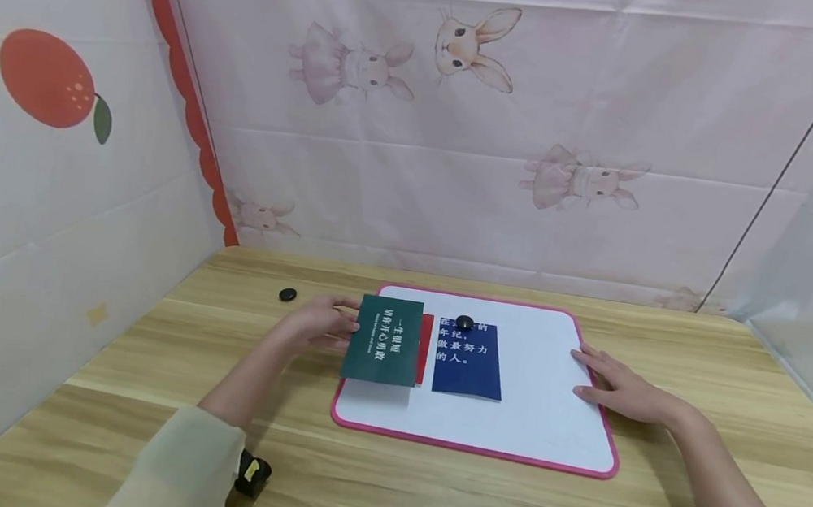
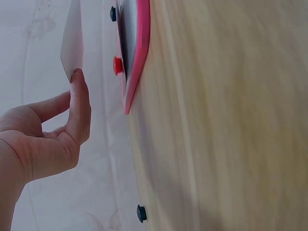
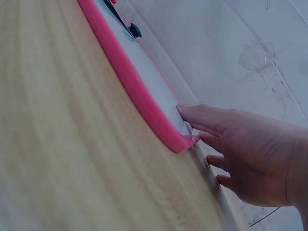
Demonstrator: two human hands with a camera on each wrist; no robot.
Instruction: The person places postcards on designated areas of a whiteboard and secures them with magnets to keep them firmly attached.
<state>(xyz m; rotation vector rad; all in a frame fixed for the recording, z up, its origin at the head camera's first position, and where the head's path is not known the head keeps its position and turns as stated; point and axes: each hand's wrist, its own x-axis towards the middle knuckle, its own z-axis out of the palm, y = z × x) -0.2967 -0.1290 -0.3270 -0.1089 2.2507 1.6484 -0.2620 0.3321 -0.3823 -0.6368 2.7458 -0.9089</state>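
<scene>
A green card (image 1: 381,349) with white Chinese writing is pinched at its left edge by my left hand (image 1: 319,323). It hovers over the left part of a pink-framed whiteboard (image 1: 544,430), casting a shadow there. In the left wrist view, the card (image 2: 73,43) shows its pale back, with fingertips at its corner. Right of it lies a blue card (image 1: 466,378), a black round magnet (image 1: 464,322) at its top. Between them shows a strip of red card (image 1: 424,349). My right hand (image 1: 624,391), fingers extended, rests at the board's right edge, thumb on top.
Another black magnet (image 1: 288,294) lies on the wooden table (image 1: 427,492), left of the board. A red magnet (image 2: 117,65) sticks up from the board in the left wrist view. Behind the table hangs a rabbit-print curtain (image 1: 411,205); a fruit-print sheet (image 1: 36,210) hangs at left.
</scene>
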